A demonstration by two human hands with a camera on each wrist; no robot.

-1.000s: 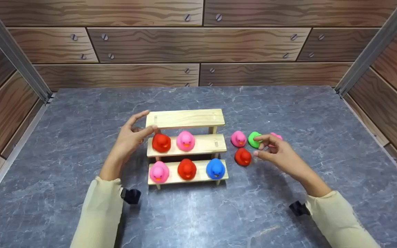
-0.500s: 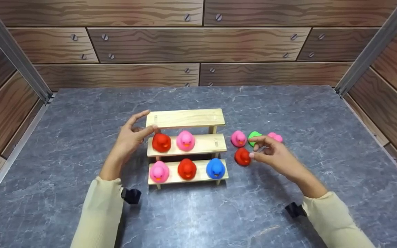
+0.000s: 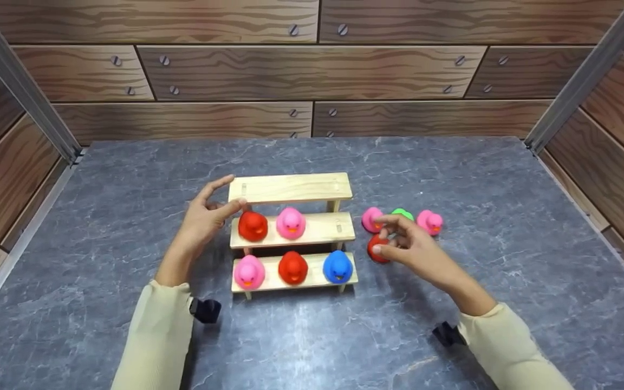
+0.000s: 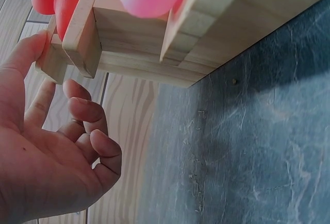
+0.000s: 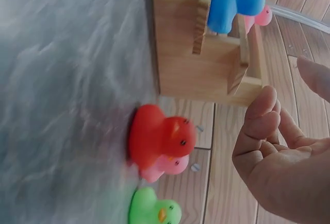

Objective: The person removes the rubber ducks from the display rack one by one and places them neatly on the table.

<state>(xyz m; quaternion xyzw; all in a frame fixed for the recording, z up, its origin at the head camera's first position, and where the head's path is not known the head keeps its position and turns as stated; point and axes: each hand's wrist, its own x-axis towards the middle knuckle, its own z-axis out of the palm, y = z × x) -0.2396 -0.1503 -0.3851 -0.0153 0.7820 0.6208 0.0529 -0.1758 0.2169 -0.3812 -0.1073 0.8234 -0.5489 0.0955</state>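
Note:
My left hand (image 3: 199, 222) holds the left end of the top board of a three-step wooden stand (image 3: 293, 187), thumb at its front edge and index finger at its back. My right hand (image 3: 423, 254) hovers beside and above a red rubber duck (image 3: 375, 251), partly covering it in the head view. In the right wrist view its fingers are loosely bent, hold nothing, and stand apart from the red duck (image 5: 154, 136). Behind that duck are a pink duck (image 3: 369, 219), a green duck (image 3: 403, 213) mostly hidden by the hand, and another pink duck (image 3: 430, 222).
On the middle step sit a red duck (image 3: 253, 226) and a pink duck (image 3: 291, 223). The bottom step bears a pink duck (image 3: 248, 272), a red duck (image 3: 292, 268) and a blue duck (image 3: 338, 267). Wood-patterned walls (image 3: 312, 73) enclose the grey marbled table (image 3: 301, 346).
My right hand has moved left and slightly toward me, from over the green duck to over the loose red one. The left hand keeps its hold on the stand.

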